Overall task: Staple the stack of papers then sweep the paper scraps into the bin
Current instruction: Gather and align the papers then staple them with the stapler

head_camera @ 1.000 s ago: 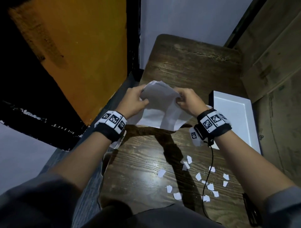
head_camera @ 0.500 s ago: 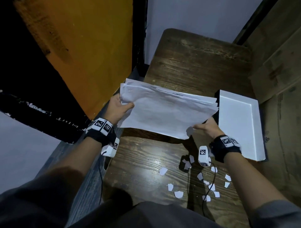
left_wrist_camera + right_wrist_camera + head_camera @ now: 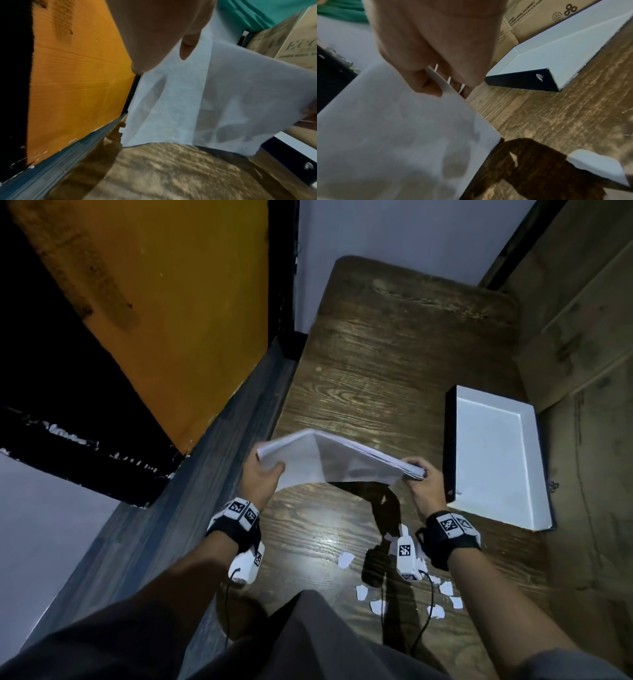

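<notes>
The stack [image 3: 329, 462] hangs above the surface [image 3: 394, 364], long axis running left to right, the left hand [image 3: 262, 482] gripping one end and the right hand [image 3: 423, 482] pinching the other; scraps [image 3: 346, 559] lie nearer the person; no stapler shows.

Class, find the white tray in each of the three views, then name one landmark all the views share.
Head: the tray lies at right on the table, beside the right hand.
Left wrist: only its dark edge shows, lower right.
Right wrist: upper right, behind the hand.
Shared landmark: the paper stack.
</notes>
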The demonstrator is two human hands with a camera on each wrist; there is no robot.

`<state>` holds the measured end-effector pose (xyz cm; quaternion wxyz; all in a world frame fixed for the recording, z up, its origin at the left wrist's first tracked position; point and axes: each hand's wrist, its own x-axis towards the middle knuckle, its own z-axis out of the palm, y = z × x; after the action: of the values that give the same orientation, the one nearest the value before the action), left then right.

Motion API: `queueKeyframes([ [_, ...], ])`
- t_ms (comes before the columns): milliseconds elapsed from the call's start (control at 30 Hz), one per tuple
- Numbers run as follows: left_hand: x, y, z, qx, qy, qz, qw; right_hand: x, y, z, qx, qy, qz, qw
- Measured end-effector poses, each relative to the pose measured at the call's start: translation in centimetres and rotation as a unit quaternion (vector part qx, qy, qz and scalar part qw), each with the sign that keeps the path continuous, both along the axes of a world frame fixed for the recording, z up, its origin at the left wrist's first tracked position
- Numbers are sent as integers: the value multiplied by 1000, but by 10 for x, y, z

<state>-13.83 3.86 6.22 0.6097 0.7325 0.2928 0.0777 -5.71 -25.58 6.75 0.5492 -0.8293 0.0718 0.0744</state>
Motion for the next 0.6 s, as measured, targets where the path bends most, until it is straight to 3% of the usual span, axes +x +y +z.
queueKeyframes([
  [67, -2, 0, -2, -31, 26, 20, 999, -2, 5, 2, -9, -1, -8, 1000],
  [267, -6, 10, 14, -20, -16, 16, 1000, 1, 4, 10, -10, -12, -22, 1000],
  [367, -14, 12, 5, -11, 12, -24, 1000, -5, 4, -2, -9, 26, 13, 1000],
  [467, -15, 8, 0, -20, 50, -3, 999, -9, 8, -15, -25, 73, -14, 997],
  [600, 5, 14, 17, 40, -9, -35, 999, -4, 6, -13, -21, 83, -48, 995],
])
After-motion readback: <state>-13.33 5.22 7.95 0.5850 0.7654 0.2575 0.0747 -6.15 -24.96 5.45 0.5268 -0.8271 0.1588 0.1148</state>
